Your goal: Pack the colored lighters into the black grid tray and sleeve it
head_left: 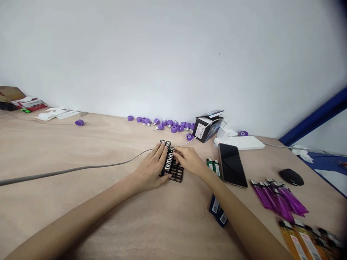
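Observation:
A black slotted lighter tray [177,174] stands on the table in front of me, with rows of lighters [168,160] upright in its left part. My left hand [151,166] lies along the left side of these lighters, its fingers stretched over them and its thumb at the near edge, gripping the tray and lighters. My right hand [188,159] is at the right side of the rows, thumb and fingers pinched at a lighter that they mostly hide. Slots to the right, below my right hand, show bare.
Green lighters [213,166], blue lighters [218,211], purple lighters [279,198] and orange lighters [300,238] lie to the right, near a phone [233,165] and mouse [291,177]. Behind are purple caps [170,123], a black box [207,128] and a power strip [249,143]. A grey cable [103,166] crosses left.

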A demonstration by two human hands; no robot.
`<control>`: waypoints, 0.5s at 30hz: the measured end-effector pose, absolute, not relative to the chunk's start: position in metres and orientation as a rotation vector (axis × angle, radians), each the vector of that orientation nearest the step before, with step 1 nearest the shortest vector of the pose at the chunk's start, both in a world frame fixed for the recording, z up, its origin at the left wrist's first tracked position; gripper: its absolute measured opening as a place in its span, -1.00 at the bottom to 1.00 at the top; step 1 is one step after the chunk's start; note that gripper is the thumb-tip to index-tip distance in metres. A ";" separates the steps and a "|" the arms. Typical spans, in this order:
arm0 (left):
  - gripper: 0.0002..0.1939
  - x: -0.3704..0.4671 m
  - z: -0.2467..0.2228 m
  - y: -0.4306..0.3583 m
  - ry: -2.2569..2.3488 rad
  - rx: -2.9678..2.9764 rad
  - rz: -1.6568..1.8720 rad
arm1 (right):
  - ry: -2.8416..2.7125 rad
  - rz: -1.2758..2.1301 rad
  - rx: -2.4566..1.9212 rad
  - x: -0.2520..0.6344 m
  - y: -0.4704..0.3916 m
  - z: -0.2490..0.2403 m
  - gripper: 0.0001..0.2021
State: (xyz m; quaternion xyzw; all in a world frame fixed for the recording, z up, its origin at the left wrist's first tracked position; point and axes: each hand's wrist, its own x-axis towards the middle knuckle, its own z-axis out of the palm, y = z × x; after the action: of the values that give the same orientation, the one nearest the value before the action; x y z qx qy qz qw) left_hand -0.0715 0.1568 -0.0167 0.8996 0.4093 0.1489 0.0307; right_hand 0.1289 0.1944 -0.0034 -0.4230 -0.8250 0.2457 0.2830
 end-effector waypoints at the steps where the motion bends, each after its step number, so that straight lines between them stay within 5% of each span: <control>1: -0.03 -0.072 -0.017 0.157 1.258 2.775 0.459 | -2.222 0.661 -1.117 0.129 0.194 -0.003 -0.79; 15: 0.01 -0.070 -0.015 0.157 1.278 2.801 0.431 | -2.338 0.667 -0.996 0.138 0.190 -0.008 -0.72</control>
State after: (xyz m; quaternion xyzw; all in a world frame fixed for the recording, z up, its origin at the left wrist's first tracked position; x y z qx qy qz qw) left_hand -0.0704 0.1572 -0.0145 0.9009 0.4111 0.1386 0.0165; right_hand 0.1377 0.1902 -0.0079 -0.3666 -0.8607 0.2453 0.2542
